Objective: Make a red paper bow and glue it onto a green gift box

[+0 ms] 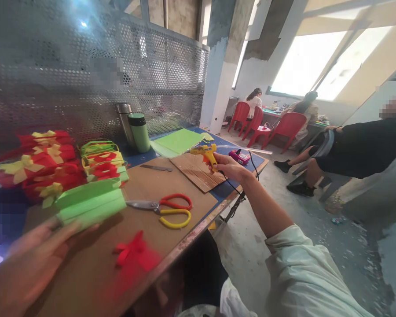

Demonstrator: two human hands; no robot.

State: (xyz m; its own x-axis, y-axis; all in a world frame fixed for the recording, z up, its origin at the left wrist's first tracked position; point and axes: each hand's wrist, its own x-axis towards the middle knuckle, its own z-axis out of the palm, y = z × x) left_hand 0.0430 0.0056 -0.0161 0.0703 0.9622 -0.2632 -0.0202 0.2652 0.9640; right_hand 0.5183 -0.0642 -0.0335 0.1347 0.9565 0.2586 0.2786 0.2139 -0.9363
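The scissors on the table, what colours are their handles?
One handle loop is yellow, the other red, clearest in the head view.

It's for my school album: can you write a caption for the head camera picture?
Right hand gripping a yellow glue gun, left hand holding folded green paper, scissors lying between them.

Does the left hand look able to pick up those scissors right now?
Probably not while its grip is taken: the left hand is holding the folded green paper. Otherwise the way seems free, as the scissors lie close by on the brown board, their handles uncovered.
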